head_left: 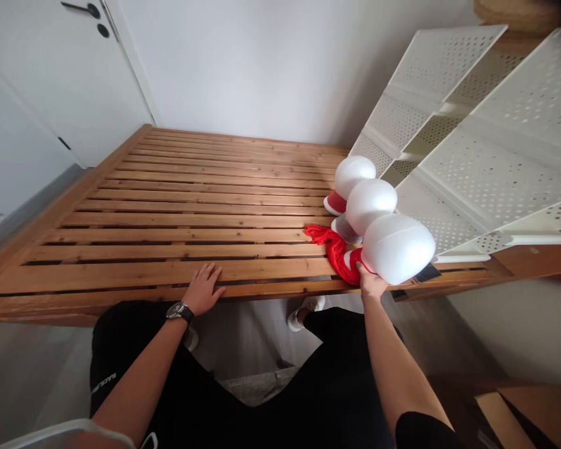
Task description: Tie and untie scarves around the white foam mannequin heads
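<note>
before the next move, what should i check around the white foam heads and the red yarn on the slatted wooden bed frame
1. Right hand on nearest white foam head: ok, touching its underside; grip cannot tell.
2. Left hand flat on slatted wooden bed frame: ok.
3. Red yarn bundle free of slat gaps: cannot tell.
4. Other two foam heads steady: ok, resting in a row.
5. White perforated metal shelf stable: not ok, it lies tilted beside the heads.
</note>
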The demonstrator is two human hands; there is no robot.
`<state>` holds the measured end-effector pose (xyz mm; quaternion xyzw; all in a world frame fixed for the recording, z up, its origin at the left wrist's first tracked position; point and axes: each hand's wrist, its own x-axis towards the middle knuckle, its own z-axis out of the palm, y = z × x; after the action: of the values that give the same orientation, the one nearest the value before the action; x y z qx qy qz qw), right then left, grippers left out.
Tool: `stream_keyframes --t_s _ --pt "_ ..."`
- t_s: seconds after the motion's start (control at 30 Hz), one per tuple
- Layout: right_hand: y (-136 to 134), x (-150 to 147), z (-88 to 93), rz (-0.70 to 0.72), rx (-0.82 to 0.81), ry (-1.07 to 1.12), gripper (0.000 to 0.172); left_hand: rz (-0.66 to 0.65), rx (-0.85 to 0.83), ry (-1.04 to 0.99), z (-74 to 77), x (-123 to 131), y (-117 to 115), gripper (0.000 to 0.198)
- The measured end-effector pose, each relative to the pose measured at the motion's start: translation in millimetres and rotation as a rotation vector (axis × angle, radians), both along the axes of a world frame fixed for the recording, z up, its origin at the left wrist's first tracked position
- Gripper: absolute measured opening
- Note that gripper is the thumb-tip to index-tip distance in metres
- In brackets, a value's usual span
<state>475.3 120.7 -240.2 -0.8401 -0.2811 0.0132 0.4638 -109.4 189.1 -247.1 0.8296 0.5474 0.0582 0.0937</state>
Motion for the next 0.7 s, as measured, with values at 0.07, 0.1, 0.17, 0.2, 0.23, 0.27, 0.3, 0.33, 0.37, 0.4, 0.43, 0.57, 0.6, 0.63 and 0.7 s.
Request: stream_keyframes --t_s 0.07,0.1,0.17,0.2,0.23,0.27,0.3,0.33,0.37,0.4,0.43,0.57,0.6,0.63,0.7 --pt "-4 -8 3.6 -0.015 0.021 0.013 0.111 0.002 -0.010 -0.006 0.5 0 0 0.068" --pt "-7 -13 6.1 -0.003 0.026 0.006 0.111 0.002 -0.014 -0.010 0.7 0 0 0.069" --pt "-13 -22 13.2 0.018 0.044 -0.018 0.109 -0.001 -0.021 -0.014 1.2 0 0 0.069" --pt "-16 -26 17.9 0.027 0.055 -0.032 0.108 -0.001 -0.022 -0.013 1.3 1 0 0.070" --pt "-20 -30 23.6 0.036 0.067 -0.046 0.107 -0.001 -0.022 -0.009 1.4 1 0 0.070" --pt "-23 -34 30.3 0.044 0.085 -0.059 0.106 0.000 -0.021 -0.004 1.4 1 0 0.069" --pt "-27 -38 38.3 0.051 0.106 -0.071 0.104 0.001 -0.021 0.001 1.3 1 0 0.070" --pt "-31 -42 47.8 0.055 0.134 -0.085 0.104 0.000 -0.020 0.004 1.2 1 0 0.070" --pt "-35 -45 58.9 0.052 0.168 -0.099 0.104 -0.001 -0.019 0.002 1.2 1 0 0.069" --pt "-40 -50 72.0 0.043 0.202 -0.112 0.105 -0.002 -0.019 -0.001 1.3 1 -1 0.069" --pt "-45 -54 87.3 0.029 0.235 -0.128 0.105 -0.003 -0.019 -0.005 1.4 1 -1 0.069" --pt "-63 -83 170.0 0.020 0.387 -0.229 0.101 0.003 -0.018 -0.010 3.7 2 -3 0.068" --pt "-66 -92 194.3 0.035 0.467 -0.246 0.100 0.002 -0.022 -0.008 4.4 2 -3 0.068" --pt "-69 -101 218.4 0.061 0.582 -0.257 0.100 0.001 -0.029 -0.005 5.1 2 -4 0.068" --pt "-74 -117 262.7 0.128 0.803 -0.234 0.097 -0.002 -0.050 -0.007 6.0 2 -5 0.069"
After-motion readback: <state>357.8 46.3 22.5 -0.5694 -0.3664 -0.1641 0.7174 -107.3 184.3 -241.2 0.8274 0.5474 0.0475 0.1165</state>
